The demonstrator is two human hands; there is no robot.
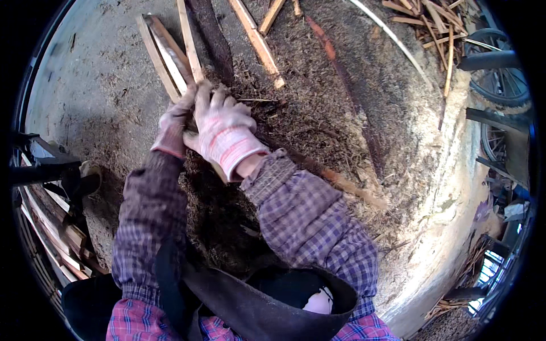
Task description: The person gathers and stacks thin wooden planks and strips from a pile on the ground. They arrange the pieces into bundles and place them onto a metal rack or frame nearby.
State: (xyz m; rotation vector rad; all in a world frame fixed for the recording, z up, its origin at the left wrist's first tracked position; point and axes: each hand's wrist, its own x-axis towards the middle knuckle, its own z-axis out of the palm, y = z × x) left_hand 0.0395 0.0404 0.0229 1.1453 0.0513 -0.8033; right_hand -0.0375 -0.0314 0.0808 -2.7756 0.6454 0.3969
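Observation:
Several long, narrow wooden strips (190,42) run away from me at the upper left, pale and brown, spread slightly apart at their far ends. My left hand (172,125), in a pale knit glove with pink on it, is closed round their near ends. Just to its right, my right hand (226,128) wears a matching glove and curls its fingers over the same strips. A short pale end of wood shows beneath my right wrist. The gloves hide how many strips each hand holds. Checked sleeves cover both forearms.
Sawdust and bark litter the ground (318,108). Loose wooden strips (256,42) lie ahead, with a pile of sticks (435,25) at the upper right. Stacked lumber (57,227) stands at the left. A spoked wheel (497,77) is at the right edge.

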